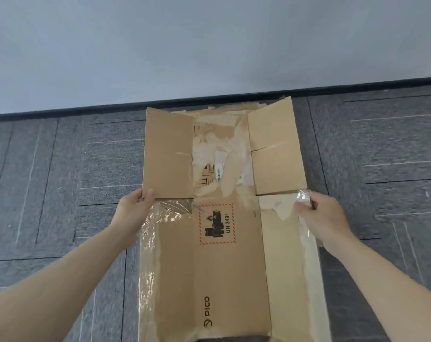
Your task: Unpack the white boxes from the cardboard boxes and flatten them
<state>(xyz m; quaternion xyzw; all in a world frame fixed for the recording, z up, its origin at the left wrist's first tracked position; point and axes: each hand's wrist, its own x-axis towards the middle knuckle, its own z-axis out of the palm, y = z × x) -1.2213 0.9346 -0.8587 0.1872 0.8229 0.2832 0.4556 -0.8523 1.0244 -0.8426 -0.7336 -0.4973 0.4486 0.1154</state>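
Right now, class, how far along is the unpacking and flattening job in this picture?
Done: the cardboard box looks collapsed flat, its tape torn loose; no white boxes are in view. In hand: the left hand grips a flap corner, the right hand grips the taped right edge. Left: probably setting it down on the carpet; whether more boxes wait cannot be seen.

Both bare arms reach from the near corners toward the middle, with the elbows out of view. The left hand [133, 211] is turned with its back to the left; its thumb [149, 195] lies on top and the fingers curl under, pinching the left edge of the cardboard box [229, 267]. The right hand [325, 218] shows its back upward, wrist straight, and its fingers curl around the right edge of the same box. The two hands are well apart, level with each other.
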